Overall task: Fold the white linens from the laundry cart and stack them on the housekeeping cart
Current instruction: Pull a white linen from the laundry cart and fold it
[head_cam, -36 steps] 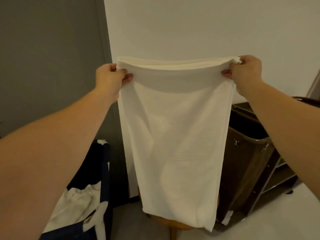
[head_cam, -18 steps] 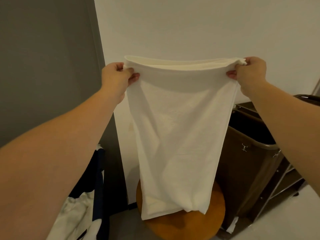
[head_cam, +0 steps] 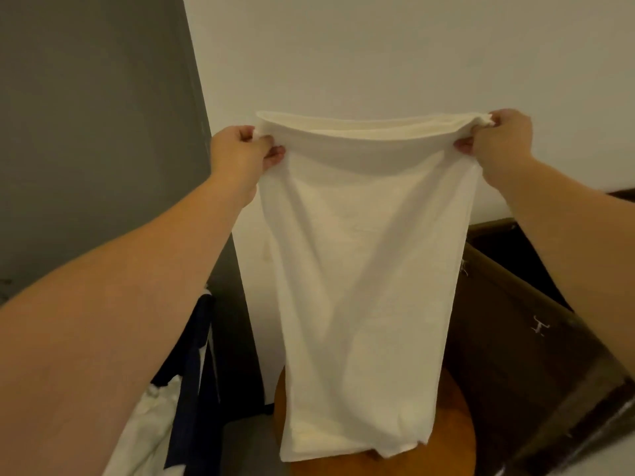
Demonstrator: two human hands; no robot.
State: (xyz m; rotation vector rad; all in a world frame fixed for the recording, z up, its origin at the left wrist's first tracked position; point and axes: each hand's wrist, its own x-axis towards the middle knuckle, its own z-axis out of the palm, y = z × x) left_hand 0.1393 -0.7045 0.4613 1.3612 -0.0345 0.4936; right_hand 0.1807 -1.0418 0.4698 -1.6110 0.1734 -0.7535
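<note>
A white linen (head_cam: 360, 269) hangs in the air in front of the person, stretched wide at its top edge between both hands. The left grip (head_cam: 237, 154) is clamped on the top left corner, with fingers and thumb pinching the cloth. The right grip (head_cam: 505, 135) is clamped the same way on the top right corner, where the fabric bunches into a small knot. The top edge shows a doubled layer and sags slightly in the middle. The cloth narrows as it drops, and its lower hem hangs over a round wooden stool (head_cam: 450, 444); whether it touches the seat cannot be told.

On the near left stands a dark blue laundry cart (head_cam: 192, 389) with more white linens (head_cam: 147, 427) inside. On the right is a dark brown housekeeping cart (head_cam: 515, 338). Behind are a white wall (head_cam: 378, 46) and a grey door (head_cam: 96, 132).
</note>
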